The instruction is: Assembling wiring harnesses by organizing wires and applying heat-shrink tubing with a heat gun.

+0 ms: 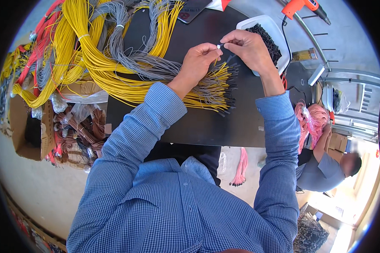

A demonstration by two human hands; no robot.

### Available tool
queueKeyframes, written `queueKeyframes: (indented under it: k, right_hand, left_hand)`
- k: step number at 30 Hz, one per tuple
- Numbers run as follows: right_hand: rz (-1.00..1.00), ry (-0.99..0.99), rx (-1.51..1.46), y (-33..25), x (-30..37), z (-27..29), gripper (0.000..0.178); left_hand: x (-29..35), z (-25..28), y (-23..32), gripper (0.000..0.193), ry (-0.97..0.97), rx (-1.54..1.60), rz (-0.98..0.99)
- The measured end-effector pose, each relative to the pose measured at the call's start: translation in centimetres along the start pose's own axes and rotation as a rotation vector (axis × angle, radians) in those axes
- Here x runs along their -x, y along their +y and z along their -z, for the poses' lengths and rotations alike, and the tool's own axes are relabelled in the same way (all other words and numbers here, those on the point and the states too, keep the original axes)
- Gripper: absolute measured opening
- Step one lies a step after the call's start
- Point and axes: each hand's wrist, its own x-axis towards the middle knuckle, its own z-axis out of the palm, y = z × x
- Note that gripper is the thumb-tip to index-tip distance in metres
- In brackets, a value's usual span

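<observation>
My left hand (199, 63) pinches a yellow wire near its end, where a small white tip (218, 47) shows beyond the fingers. Close to that tip, my right hand (250, 48) has thumb and forefinger pressed together. What they hold is too small to make out. Below my left hand a large bundle of yellow wires (126, 86) lies across the table, with grey wires (156, 65) among them. Their fanned ends carry black sleeves (229, 99). A white tray (288, 44) full of small black pieces (264, 40) stands beside my right hand.
The dark table (198, 128) ends in front of me. An orange hot-air gun (302, 7) hangs at the upper right. Pink wire coils (311, 120) lie right of the table, where another person (325, 173) works. A cardboard box (29, 130) and brown wire bundles (82, 126) are at the left.
</observation>
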Motion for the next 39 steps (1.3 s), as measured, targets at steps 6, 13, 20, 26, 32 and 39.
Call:
queueKeyframes:
  k: [6, 13, 20, 26, 32, 39]
  right_hand:
    - [0.042, -0.012, 0.047, -0.1, -0.1, -0.1, 0.015]
    - [0.035, -0.176, 0.141, -1.0, -1.1, 1.0, 0.013]
    - [0.031, -0.28, 0.224, -0.9, -1.6, 1.6, 0.013]
    - [0.025, -0.346, 0.28, -1.3, -2.1, 1.9, 0.015]
    - [0.026, -0.392, 0.335, -1.4, -2.1, 1.5, 0.016]
    - [0.113, -0.136, 0.201, 0.1, -0.1, 0.0, 0.019]
  left_hand:
    - [0.0, 0.1, -0.3, 0.013, 0.005, -0.033, -0.026]
    - [0.2, 0.1, -0.6, 0.015, 0.042, -0.277, -0.115]
    - [0.5, -0.2, -0.4, 0.016, 0.071, -0.49, -0.184]
    - [0.7, -0.4, -0.2, 0.017, 0.066, -0.558, -0.209]
    - [0.8, -0.4, -0.1, 0.017, 0.073, -0.576, -0.19]
    - [0.7, 0.0, 0.4, 0.022, 0.07, -0.723, -0.062]
